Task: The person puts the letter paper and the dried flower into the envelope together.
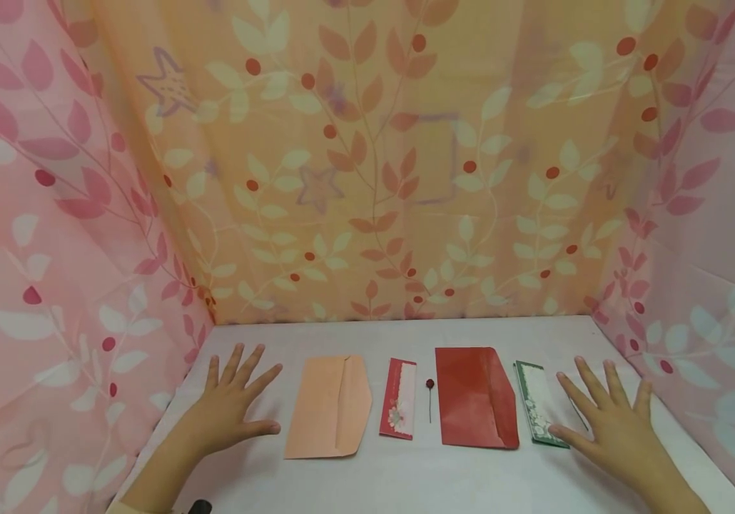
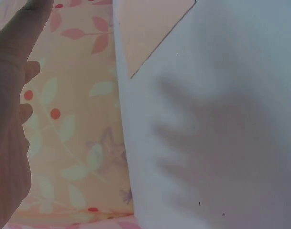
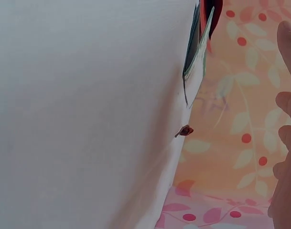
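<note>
My left hand (image 1: 229, 410) is spread flat with fingers apart, left of a peach envelope (image 1: 322, 410) whose flap side faces right. It holds nothing. To the right lie a red floral card (image 1: 398, 400), a small dark-red flower on a thin stem (image 1: 429, 385) and a red envelope (image 1: 473, 400). A green-edged floral card (image 1: 534, 403) follows. My right hand (image 1: 614, 425) is likewise spread and holds nothing; in the head view its thumb tip overlaps that card's edge. A second dark-red flower (image 3: 186, 130) shows in the right wrist view, its stem partly hidden by my hand in the head view.
A white tabletop (image 1: 399, 485) carries the row of paper things. Patterned cloth encloses it: an orange backdrop (image 1: 367, 235) behind, pink cloth (image 1: 72, 250) at the left and more pink cloth (image 1: 714, 235) at the right. A small black object (image 1: 200, 507) sits at the bottom edge.
</note>
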A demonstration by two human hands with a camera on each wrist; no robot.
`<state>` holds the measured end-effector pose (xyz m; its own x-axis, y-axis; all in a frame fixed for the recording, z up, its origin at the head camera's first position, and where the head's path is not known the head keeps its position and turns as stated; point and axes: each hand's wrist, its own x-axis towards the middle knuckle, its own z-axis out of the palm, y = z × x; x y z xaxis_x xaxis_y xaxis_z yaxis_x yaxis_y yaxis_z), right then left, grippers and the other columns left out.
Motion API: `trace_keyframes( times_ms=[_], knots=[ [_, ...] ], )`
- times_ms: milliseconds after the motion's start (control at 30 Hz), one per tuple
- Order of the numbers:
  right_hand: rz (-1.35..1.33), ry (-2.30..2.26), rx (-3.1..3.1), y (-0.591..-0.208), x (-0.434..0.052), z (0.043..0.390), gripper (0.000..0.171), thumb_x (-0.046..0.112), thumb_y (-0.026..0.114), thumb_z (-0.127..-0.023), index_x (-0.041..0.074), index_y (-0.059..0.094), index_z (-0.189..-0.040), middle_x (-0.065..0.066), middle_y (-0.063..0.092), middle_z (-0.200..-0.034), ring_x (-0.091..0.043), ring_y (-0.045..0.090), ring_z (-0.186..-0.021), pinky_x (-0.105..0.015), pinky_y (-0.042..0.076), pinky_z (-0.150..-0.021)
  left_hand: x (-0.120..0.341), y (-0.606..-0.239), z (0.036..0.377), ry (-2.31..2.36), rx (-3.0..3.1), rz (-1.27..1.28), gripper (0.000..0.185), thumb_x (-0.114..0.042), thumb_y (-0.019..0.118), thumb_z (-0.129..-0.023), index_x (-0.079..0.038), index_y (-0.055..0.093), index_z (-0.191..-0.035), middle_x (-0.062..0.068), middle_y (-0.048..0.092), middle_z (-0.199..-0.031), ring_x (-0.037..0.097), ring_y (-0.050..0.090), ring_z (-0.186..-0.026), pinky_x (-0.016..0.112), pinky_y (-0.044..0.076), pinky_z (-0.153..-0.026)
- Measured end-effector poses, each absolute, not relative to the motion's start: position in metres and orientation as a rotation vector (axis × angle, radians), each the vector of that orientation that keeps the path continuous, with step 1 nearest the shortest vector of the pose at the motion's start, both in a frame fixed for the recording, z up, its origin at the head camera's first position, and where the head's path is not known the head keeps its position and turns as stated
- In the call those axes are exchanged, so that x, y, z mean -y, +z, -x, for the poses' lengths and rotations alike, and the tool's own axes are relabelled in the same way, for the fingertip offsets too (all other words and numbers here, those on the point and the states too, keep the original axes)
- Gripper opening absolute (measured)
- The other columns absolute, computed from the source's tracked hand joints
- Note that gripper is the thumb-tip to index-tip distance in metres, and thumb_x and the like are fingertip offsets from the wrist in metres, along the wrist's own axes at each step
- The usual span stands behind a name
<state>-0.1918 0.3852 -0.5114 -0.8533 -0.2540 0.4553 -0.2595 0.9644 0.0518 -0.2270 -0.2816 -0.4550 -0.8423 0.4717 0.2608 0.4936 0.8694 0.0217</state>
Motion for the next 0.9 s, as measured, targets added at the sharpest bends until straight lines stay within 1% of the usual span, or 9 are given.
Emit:
trace_keyframes(
  times_ms=[133,167,300,400,533,633,833,900],
  knots=[
    [-0.376,0.014,2.632,-0.512,-0.381,0.194,0.103,0.074,0.071,-0.078,0.033,0.028,-0.162,-0.010,0.014,-0.172,-0.034,-0.020,-0.156,-0.071,-0.028,-0.107,0.279,-0.456,0.229,-0.109,2.785,0.728,0.097,-0.078,0.065,-0.079,-0.033,0.036,-0.160,0.011,0.007,-0.173,0.047,-0.005,-0.156,0.078,0.000,-0.115],
    [-0.379,0.014,2.629,-0.512,-0.379,0.194,0.103,0.074,0.070,-0.078,0.033,0.028,-0.162,-0.010,0.014,-0.172,-0.034,-0.019,-0.156,-0.071,-0.027,-0.107,0.278,-0.456,0.230,-0.113,2.782,0.730,0.097,-0.078,0.066,-0.079,-0.033,0.036,-0.159,0.012,0.007,-0.173,0.046,-0.006,-0.156,0.078,-0.001,-0.115],
    [-0.391,0.027,2.622,-0.512,-0.374,0.197,0.102,0.074,0.070,-0.079,0.033,0.028,-0.162,-0.010,0.016,-0.171,-0.035,-0.018,-0.157,-0.071,-0.027,-0.108,0.274,-0.456,0.231,-0.121,2.779,0.730,0.098,-0.078,0.067,-0.078,-0.031,0.036,-0.159,0.012,0.006,-0.173,0.045,-0.008,-0.157,0.076,-0.006,-0.116],
    [-0.397,0.031,2.628,-0.512,-0.369,0.199,0.102,0.074,0.070,-0.079,0.034,0.026,-0.163,-0.010,0.016,-0.171,-0.034,-0.018,-0.157,-0.071,-0.027,-0.108,0.269,-0.456,0.232,-0.141,2.772,0.731,0.099,-0.075,0.070,-0.078,-0.029,0.037,-0.159,0.013,0.007,-0.173,0.045,-0.008,-0.156,0.075,-0.008,-0.116],
    [-0.413,0.033,2.629,-0.513,-0.360,0.202,0.100,0.075,0.068,-0.080,0.033,0.029,-0.162,-0.010,0.017,-0.171,-0.034,-0.017,-0.157,-0.071,-0.027,-0.108,0.263,-0.458,0.230,-0.155,2.762,0.736,0.100,-0.072,0.073,-0.077,-0.028,0.038,-0.159,0.013,0.007,-0.172,0.046,-0.007,-0.156,0.076,-0.004,-0.116],
    [-0.421,0.036,2.630,-0.514,-0.354,0.203,0.100,0.075,0.067,-0.080,0.033,0.030,-0.162,-0.009,0.017,-0.171,-0.034,-0.017,-0.157,-0.070,-0.027,-0.108,0.258,-0.459,0.230,-0.177,2.759,0.744,0.100,-0.072,0.073,-0.077,-0.028,0.037,-0.159,0.013,0.006,-0.173,0.046,-0.007,-0.156,0.076,-0.004,-0.116],
    [-0.429,0.041,2.627,-0.515,-0.343,0.207,0.100,0.074,0.068,-0.080,0.035,0.027,-0.162,-0.008,0.016,-0.172,-0.033,-0.016,-0.157,-0.070,-0.026,-0.109,0.250,-0.460,0.230,-0.199,2.746,0.760,0.101,-0.072,0.073,-0.076,-0.029,0.036,-0.160,0.013,0.007,-0.172,0.046,-0.006,-0.156,0.077,0.000,-0.115],
    [-0.438,0.051,2.626,-0.515,-0.339,0.208,0.100,0.073,0.069,-0.080,0.034,0.028,-0.162,-0.008,0.016,-0.172,-0.034,-0.016,-0.157,-0.071,-0.026,-0.109,0.247,-0.461,0.230,-0.220,2.749,0.767,0.101,-0.072,0.074,-0.076,-0.029,0.036,-0.160,0.013,0.006,-0.172,0.046,-0.006,-0.156,0.078,0.000,-0.115]
  ],
)
